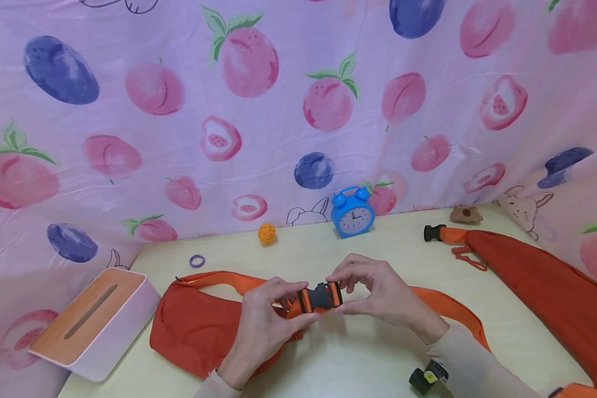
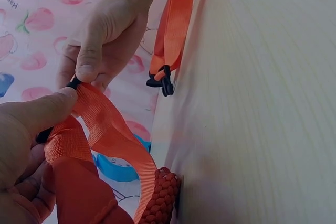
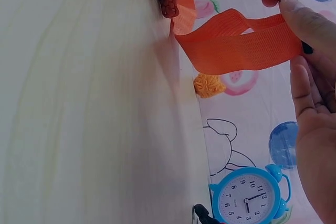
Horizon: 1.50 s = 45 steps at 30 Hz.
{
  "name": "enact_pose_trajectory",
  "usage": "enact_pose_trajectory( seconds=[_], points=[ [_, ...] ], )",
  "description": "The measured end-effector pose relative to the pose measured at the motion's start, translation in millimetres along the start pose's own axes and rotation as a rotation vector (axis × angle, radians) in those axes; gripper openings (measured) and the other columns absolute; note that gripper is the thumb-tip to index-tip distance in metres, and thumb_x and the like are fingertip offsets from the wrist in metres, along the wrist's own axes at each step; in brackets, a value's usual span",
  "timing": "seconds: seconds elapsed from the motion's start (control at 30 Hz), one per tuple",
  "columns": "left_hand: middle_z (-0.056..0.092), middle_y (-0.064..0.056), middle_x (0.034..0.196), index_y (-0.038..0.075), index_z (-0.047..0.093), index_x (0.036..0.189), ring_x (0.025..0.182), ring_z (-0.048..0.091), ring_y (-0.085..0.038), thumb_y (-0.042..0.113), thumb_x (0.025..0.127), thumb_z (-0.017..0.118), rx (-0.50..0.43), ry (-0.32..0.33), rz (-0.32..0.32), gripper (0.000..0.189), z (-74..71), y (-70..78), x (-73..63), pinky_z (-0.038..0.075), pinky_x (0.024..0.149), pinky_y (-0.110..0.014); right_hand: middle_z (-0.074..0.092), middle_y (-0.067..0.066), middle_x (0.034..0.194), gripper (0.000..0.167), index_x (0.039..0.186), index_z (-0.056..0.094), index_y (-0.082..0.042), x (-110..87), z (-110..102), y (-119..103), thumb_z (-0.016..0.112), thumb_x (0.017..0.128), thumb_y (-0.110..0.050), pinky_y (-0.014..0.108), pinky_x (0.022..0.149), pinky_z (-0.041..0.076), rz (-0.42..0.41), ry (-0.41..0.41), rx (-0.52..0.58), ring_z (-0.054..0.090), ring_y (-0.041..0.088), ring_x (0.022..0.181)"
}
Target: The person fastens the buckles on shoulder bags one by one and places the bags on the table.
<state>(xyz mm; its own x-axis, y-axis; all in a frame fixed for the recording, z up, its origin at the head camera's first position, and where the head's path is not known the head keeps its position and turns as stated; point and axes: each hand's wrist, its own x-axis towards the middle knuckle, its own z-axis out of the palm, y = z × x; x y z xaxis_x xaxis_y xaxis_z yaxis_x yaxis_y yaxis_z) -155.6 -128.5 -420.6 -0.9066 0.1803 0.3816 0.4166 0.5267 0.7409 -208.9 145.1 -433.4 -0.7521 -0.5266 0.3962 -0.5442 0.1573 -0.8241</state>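
Note:
In the head view, a dark side-release buckle is raised above the table, with orange webbing at both ends. Its two halves look joined; whether they are fully clicked in I cannot tell. My left hand pinches the buckle's left end between thumb and fingers. At the right end, my right hand pinches it the same way. The buckle belongs to a red waist bag, which lies left of and partly behind my left hand. Its orange strap loops down from the fingers in the left wrist view.
A white tissue box with a wooden lid stands at left. Along the back are a purple ring, an orange ball, a blue alarm clock and a brown object. Another red bag with a black buckle lies right.

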Motion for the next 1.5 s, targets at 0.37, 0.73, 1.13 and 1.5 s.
enact_pose_trajectory(
  seconds=[0.37, 0.73, 1.13, 1.5],
  points=[
    [0.071, 0.019, 0.089, 0.022, 0.087, 0.124, 0.078, 0.067, -0.006, 0.019, 0.073, 0.108, -0.012, -0.011, 0.034, 0.054, 1.0, 0.8, -0.3, 0.065, 0.072, -0.026, 0.075, -0.002, 0.117, 0.052, 0.128, 0.083, -0.025, -0.6, 2, -2, 0.101, 0.081, -0.010, 0.033, 0.090, 0.063, 0.034, -0.019, 0.034, 0.070, 0.037, 0.100],
    [0.074, 0.016, 0.095, 0.024, 0.085, 0.125, 0.079, 0.068, -0.006, 0.023, 0.075, 0.107, 0.021, -0.013, 0.022, 0.054, -0.9, 0.4, 0.7, 0.064, 0.072, -0.026, 0.076, -0.010, 0.118, 0.054, 0.129, 0.082, -0.031, 1.2, -1, -5, 0.102, 0.082, -0.014, 0.037, 0.082, 0.059, 0.011, -0.003, -0.101, 0.070, 0.026, 0.097],
    [0.074, 0.015, 0.099, 0.024, 0.082, 0.123, 0.082, 0.068, -0.010, 0.027, 0.077, 0.106, 0.032, -0.005, 0.002, 0.052, -1.0, -0.1, 1.4, 0.064, 0.073, -0.027, 0.074, -0.013, 0.123, 0.056, 0.134, 0.077, -0.035, 1.8, -8, -6, 0.101, 0.085, -0.022, 0.043, 0.089, 0.061, 0.050, -0.025, -0.165, 0.070, 0.025, 0.108],
    [0.072, 0.017, 0.102, 0.026, 0.080, 0.123, 0.091, 0.068, -0.013, 0.029, 0.077, 0.106, 0.027, -0.034, -0.020, 0.052, 0.2, -1.4, 2.0, 0.064, 0.077, -0.033, 0.074, -0.010, 0.126, 0.053, 0.139, 0.074, -0.031, -0.6, -35, -11, 0.095, 0.092, -0.023, 0.032, 0.093, 0.060, 0.039, 0.100, -0.177, 0.069, 0.017, 0.110]
  ],
)
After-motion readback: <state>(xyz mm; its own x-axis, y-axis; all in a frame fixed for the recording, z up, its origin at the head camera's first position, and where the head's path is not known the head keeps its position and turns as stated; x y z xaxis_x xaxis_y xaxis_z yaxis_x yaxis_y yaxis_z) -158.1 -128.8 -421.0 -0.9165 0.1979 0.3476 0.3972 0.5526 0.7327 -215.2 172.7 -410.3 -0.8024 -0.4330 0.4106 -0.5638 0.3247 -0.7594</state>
